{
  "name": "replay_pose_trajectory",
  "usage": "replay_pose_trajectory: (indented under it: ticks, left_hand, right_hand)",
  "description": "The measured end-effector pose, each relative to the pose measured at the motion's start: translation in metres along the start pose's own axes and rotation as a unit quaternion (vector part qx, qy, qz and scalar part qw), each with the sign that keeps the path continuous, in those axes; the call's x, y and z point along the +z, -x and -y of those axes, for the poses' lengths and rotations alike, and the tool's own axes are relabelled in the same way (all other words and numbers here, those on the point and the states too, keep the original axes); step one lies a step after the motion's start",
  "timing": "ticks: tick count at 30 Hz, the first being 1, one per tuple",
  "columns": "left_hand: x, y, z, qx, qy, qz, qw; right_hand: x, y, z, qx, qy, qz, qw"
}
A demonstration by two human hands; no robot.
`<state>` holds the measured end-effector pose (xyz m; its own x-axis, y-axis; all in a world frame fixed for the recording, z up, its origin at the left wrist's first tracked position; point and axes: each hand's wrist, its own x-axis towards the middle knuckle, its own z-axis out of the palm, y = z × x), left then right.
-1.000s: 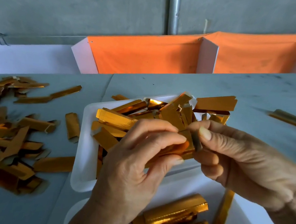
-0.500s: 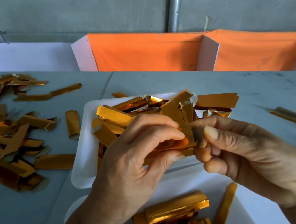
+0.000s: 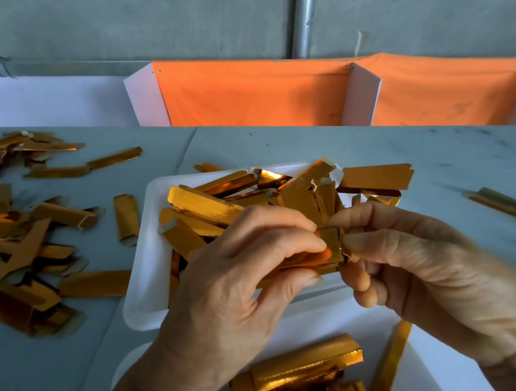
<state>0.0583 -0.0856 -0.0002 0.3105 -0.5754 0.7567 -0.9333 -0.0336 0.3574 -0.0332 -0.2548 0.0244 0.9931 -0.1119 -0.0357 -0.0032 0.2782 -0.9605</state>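
My left hand grips a small gold foil carton above a white tray, fingers curled round its length. My right hand pinches the carton's right end between thumb and forefinger. Most of the carton is hidden by my fingers. The tray holds several flat gold carton blanks. Near the bottom edge, a white box holds folded gold cartons.
A loose heap of flat gold blanks covers the grey table at the left. One more gold piece lies at the far right. Orange-lined bins stand behind the table against a concrete wall.
Both hands stay on the carton above the tray. My right fingers have shifted at its end, working the flap; the carton has turned slightly.
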Motion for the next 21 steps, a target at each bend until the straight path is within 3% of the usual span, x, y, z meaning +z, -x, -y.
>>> replay_pose_trajectory:
  ticks: [10, 21]
  left_hand:
    - [-0.001, -0.001, 0.000, 0.020, -0.017, -0.002, 1.000]
    - [-0.002, -0.001, 0.000, 0.008, 0.046, -0.006, 0.999]
  right_hand:
    - [0.001, -0.002, -0.008, -0.031, 0.004, -0.013, 0.999]
    - [-0.012, -0.005, -0.009, -0.056, -0.030, 0.107, 0.992]
